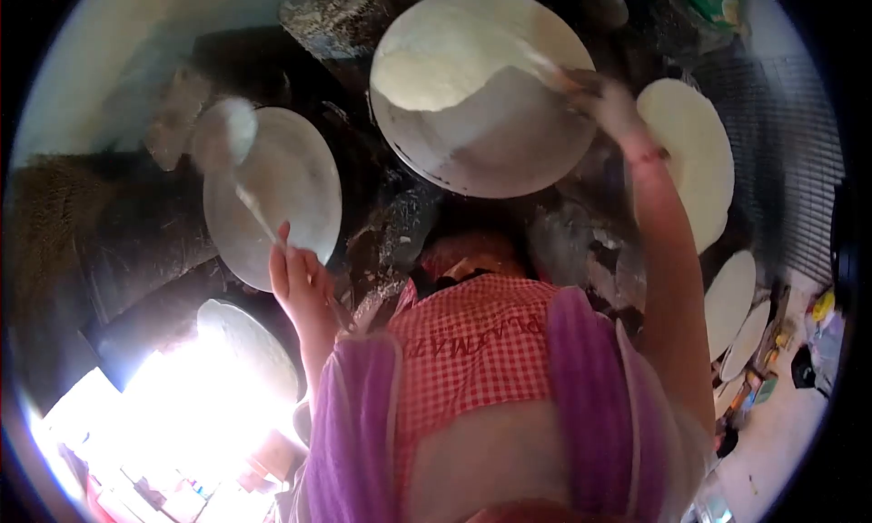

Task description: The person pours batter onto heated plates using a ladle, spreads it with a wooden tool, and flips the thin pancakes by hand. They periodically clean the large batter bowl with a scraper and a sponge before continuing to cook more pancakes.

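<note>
Our right hand (pixel 607 107), nearer the batter (pixel 431 73), grips a blurred tool (pixel 543 69) over the big pan's (pixel 490 164) right side; batter covers its far-left part. Our left hand (pixel 302 285) grips a ladle (pixel 255 208).

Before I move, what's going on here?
The left hand holds a long-handled ladle over the round plate on the left. The right hand grips a slim tool, its far end blurred, above the large middle plate. A pale layer covers the upper part of that plate, and its lower part is bare. A pale round lies beyond the right wrist.
</note>
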The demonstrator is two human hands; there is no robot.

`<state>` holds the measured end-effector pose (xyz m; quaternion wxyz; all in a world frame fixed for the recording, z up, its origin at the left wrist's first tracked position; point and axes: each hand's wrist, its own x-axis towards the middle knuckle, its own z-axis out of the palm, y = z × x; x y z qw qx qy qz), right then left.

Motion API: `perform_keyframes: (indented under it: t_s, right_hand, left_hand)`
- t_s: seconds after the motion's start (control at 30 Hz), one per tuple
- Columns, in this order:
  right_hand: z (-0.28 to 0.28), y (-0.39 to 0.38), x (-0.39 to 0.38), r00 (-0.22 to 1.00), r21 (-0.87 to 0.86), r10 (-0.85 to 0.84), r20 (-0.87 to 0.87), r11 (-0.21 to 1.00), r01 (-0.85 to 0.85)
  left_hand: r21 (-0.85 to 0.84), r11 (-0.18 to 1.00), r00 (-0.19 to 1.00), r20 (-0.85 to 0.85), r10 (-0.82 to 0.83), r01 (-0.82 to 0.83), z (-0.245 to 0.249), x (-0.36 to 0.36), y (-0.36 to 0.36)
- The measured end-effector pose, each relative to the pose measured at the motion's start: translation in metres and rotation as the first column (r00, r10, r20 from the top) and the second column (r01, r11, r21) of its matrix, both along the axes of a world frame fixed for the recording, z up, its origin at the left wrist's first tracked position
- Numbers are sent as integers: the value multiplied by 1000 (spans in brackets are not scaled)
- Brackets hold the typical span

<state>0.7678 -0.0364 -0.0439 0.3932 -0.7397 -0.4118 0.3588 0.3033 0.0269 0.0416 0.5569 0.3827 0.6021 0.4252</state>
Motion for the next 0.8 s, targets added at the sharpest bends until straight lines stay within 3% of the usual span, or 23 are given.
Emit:
perform_keyframes:
  t_s: [0.07,0.1,0.13,0.17,0.2,0.23,0.27,0.3,0.33,0.4,0.43,0.47,0.5,0.53,0.57,0.63,0.67,0.7,0.73,0.8]
  right_hand:
    - [-6,10,-34,944,26,248,218,965,-260]
    - [-6,3,-47,954,-75,275,122,961,-268]
    - [-12,-11,-49,948,-68,315,52,948,-311]
    - [-4,-34,-52,917,-45,308,252,951,-307]
    - [6,-56,-51,848,-18,286,447,950,-311]
    - [12,-71,-46,842,-18,293,452,947,-320]
    - [16,-83,-38,969,-91,117,216,991,-99]
    - [16,-89,-35,994,-217,-108,-18,971,102]
    - [11,-88,-36,994,-227,-102,-32,969,92]
    - [-2,-53,-26,939,-140,-177,-295,980,141]
    - [-23,-42,-29,999,88,11,51,996,-16]
    - [-34,-30,-39,900,254,112,422,938,-236]
    - [-43,-27,-49,857,245,186,480,910,-335]
    - [-28,-39,-69,870,239,194,453,914,-328]
    - [2,-54,-86,946,-20,231,227,972,-233]
    - [-16,-87,-87,976,-83,150,-158,983,-165]
    - [-10,-109,-90,976,-43,208,-64,977,-211]
    - [30,-123,-103,970,-202,106,-219,968,-151]
    - [32,-146,-107,984,-260,87,-158,957,-126]
    - [-50,-215,-110,988,102,148,-33,984,-144]
  left_hand:
    - [-41,982,955,-229,-187,183,-11,5,13]
    - [19,959,881,-400,-253,284,-31,-2,22]
    - [62,919,776,-560,-290,389,-46,-7,26]
    - [48,891,682,-663,-309,451,-40,-3,23]
    - [66,892,694,-655,-299,447,-40,0,22]
    - [127,842,674,-667,-319,524,-42,-2,18]
    - [187,787,639,-704,-310,587,-37,1,13]
    - [244,724,607,-740,-291,645,-32,5,8]
    - [228,731,597,-746,-294,644,-35,7,4]
    - [199,725,517,-820,-244,659,-40,24,7]
    - [135,753,460,-855,-239,644,-37,33,2]
    - [149,740,447,-867,-222,656,-44,35,-2]
    - [150,753,463,-858,-223,640,-50,38,-7]
    - [129,766,468,-850,-243,630,-52,36,-22]
    - [138,761,494,-829,-261,634,-54,33,-36]
    - [141,750,519,-802,-297,647,-54,23,-61]
    - [129,746,529,-783,-327,653,-49,17,-76]
    - [133,741,533,-778,-333,658,-45,11,-87]
    - [68,733,516,-755,-406,676,-40,6,-96]
    - [11,687,483,-720,-499,726,-38,1,-107]
